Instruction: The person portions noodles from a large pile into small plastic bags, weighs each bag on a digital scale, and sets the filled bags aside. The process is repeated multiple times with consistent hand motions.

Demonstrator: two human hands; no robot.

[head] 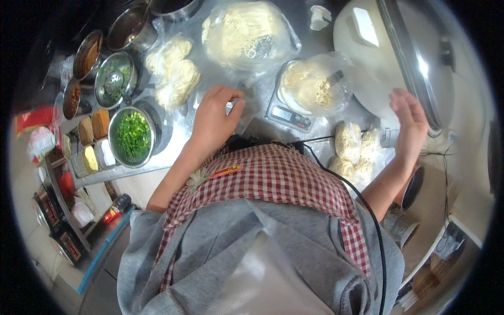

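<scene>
My left hand is over the steel worktop, thumb and forefinger curled towards each other. Clear plastic film shows beside its fingertips; whether they pinch it I cannot tell. My right hand is raised at the right with nothing in it, its fingers extended beside the rim of a large round lid. Between my hands, a digital kitchen scale bears a clear bag of noodles. Behind it, a bigger open bag holds more noodles. Tied noodle bags sit near my right forearm.
Bagged noodle bundles lie left of centre. A strainer of chopped green onions stands at the left, near seasoning containers and metal pots. A white block-like object rests on a round pale surface. A black cable crosses my apron.
</scene>
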